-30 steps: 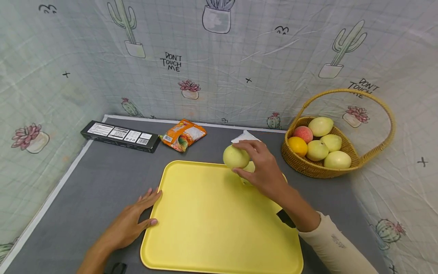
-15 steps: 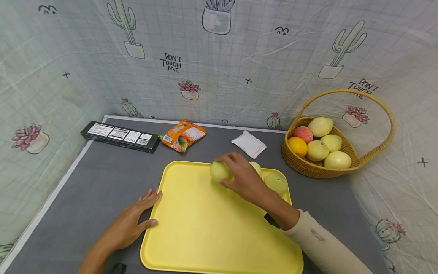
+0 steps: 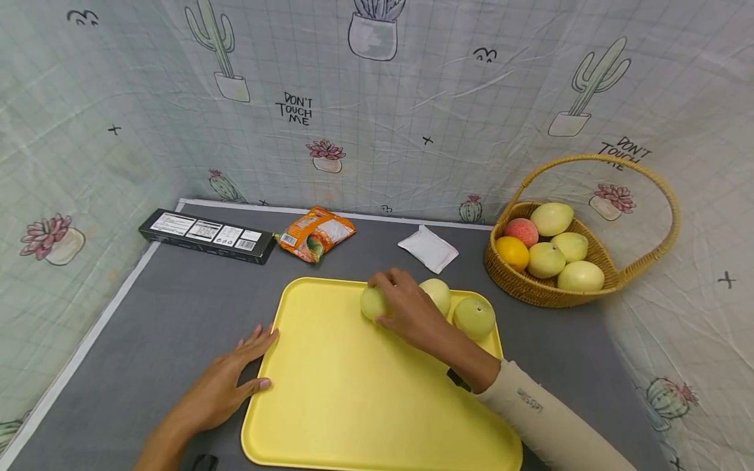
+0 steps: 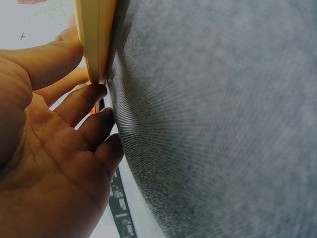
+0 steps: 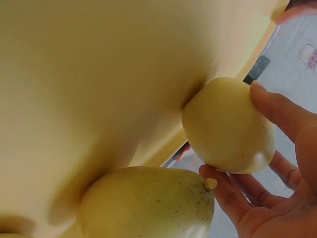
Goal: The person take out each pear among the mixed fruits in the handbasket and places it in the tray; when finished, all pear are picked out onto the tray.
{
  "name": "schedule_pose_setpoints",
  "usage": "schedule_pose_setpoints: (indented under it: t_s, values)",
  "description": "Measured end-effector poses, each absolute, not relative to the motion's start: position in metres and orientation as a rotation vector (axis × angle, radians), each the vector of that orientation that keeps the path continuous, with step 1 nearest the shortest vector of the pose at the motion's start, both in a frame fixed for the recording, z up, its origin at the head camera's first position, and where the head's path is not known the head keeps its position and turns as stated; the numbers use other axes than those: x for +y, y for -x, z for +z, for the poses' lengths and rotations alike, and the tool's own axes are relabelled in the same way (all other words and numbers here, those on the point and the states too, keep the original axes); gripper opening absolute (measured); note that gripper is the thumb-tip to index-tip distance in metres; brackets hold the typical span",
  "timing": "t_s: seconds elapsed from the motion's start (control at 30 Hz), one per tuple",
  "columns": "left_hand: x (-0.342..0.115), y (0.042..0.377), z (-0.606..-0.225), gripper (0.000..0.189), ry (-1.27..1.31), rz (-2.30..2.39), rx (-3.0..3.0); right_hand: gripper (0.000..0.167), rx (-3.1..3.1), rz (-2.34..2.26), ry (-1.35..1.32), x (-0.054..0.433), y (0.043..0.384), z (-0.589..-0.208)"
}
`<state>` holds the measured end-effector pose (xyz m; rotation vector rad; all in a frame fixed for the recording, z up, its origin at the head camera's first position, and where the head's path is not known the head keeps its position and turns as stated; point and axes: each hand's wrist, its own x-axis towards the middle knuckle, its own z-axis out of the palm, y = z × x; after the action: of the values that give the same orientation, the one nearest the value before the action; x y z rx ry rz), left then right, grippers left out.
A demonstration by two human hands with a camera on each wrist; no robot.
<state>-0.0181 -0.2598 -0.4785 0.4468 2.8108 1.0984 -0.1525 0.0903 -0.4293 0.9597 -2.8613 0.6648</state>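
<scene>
My right hand (image 3: 409, 313) holds a round pale yellow-green fruit (image 3: 372, 303) at the far edge of the yellow tray (image 3: 353, 392). In the right wrist view, the thumb lies on one side of this fruit (image 5: 228, 126), with fingers on the other, and it appears to touch the tray. Beside it lies a similar pale fruit (image 3: 436, 294) with a short stub stem, seen in the right wrist view. A third pale fruit (image 3: 474, 317) sits in the tray's far right corner. My left hand (image 3: 226, 376) rests with extended fingers against the tray's left edge.
A wicker basket (image 3: 530, 294) with a tall handle stands at the back right, holding several fruits. Behind the tray lie a white packet (image 3: 428, 248), an orange snack bag (image 3: 318, 232) and a long black box (image 3: 206, 235). A printed cloth hangs behind the grey table.
My right hand has moved left and down with the pale fruit, lowering it onto the tray's far edge. This uncovers the white packet and the two other fruits. The left hand stays put.
</scene>
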Motion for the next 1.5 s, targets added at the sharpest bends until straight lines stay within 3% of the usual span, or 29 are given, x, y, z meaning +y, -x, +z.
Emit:
schedule_pose_setpoints:
  t_s: [0.8,1.5]
  values:
    - [-0.259,0.019,-0.478,0.084,-0.435,1.098,2.794,0.066,-2.791,0.606,-0.972,0.104,0.145,-0.416]
    - [-0.26,0.018,-0.482,0.083,-0.525,1.097,2.863,0.073,-2.53,0.792,-0.57,0.205,0.186,-0.39]
